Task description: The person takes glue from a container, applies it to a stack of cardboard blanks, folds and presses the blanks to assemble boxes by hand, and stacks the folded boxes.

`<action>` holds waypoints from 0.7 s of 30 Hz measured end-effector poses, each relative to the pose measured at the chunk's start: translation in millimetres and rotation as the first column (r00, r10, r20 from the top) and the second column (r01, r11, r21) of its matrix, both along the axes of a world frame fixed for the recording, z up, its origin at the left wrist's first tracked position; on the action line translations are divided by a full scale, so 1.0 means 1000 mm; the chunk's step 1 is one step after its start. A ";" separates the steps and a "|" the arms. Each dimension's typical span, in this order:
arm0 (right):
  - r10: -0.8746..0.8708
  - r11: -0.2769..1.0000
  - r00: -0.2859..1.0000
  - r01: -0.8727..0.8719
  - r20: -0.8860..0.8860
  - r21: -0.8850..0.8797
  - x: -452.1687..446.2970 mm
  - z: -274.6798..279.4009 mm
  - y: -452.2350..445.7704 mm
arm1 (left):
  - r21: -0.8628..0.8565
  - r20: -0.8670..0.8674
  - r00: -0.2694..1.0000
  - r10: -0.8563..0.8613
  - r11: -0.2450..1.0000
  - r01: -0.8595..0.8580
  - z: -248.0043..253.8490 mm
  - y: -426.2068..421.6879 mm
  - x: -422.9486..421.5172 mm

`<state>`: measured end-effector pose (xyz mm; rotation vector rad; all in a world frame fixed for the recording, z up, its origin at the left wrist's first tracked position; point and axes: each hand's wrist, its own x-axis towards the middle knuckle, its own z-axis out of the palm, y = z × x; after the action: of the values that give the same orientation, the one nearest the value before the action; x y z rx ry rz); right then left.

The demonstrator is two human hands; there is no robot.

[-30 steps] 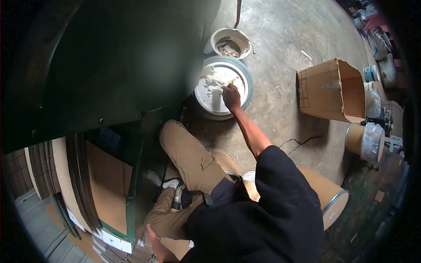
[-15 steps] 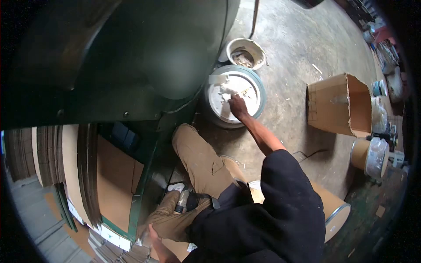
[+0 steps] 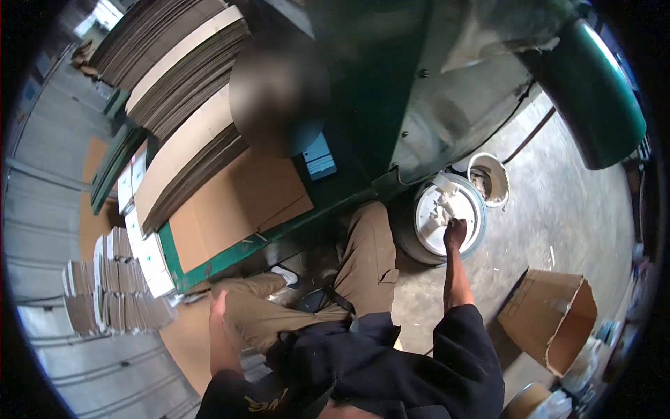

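My right hand (image 3: 455, 234) is closed over the white lid of a drum (image 3: 472, 239), at the right of centre. Crumpled whitish material (image 3: 444, 208) lies on the lid beside my fingers; what the hand grips, if anything, is too small to make out. At the lower left, my left hand (image 3: 218, 304) rests against the knee of my brown trousers (image 3: 255, 307), its fingers partly hidden.
Beyond the drum stands a bucket (image 3: 497, 180) with scraps inside. An open cardboard box (image 3: 541, 311) is on the floor at right. Green machinery (image 3: 370, 91) and stacked cardboard sheets (image 3: 188, 157) fill the upper left. A green cylinder (image 3: 593, 98) juts in at upper right.
The view has swung left, so the drum and box appear farther right and more cardboard stacks show. My right hand is still at the lid, and my left remains by the knee.
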<state>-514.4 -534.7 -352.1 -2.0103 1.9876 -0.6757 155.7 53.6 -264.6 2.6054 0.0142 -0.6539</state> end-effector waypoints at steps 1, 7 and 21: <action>-0.125 0.992 0.991 0.126 0.054 -0.014 -0.002 -0.002 0.002 | -0.036 0.020 1.000 0.006 0.999 -0.006 0.006 -0.006 -0.007; -0.254 0.961 0.675 0.257 0.693 0.102 -0.062 -0.059 0.016 | -0.171 0.050 0.997 -0.065 0.983 0.073 0.028 -0.009 -0.031; -0.805 0.056 0.116 -0.961 0.582 0.270 0.303 0.259 0.250 | -0.901 -0.012 0.826 -0.564 0.365 0.236 0.186 -0.158 -0.182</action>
<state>-211.7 -284.4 -92.6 -0.1450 0.4264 -0.0988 -26.4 -104.7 -79.0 1.4219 -0.7244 -0.9343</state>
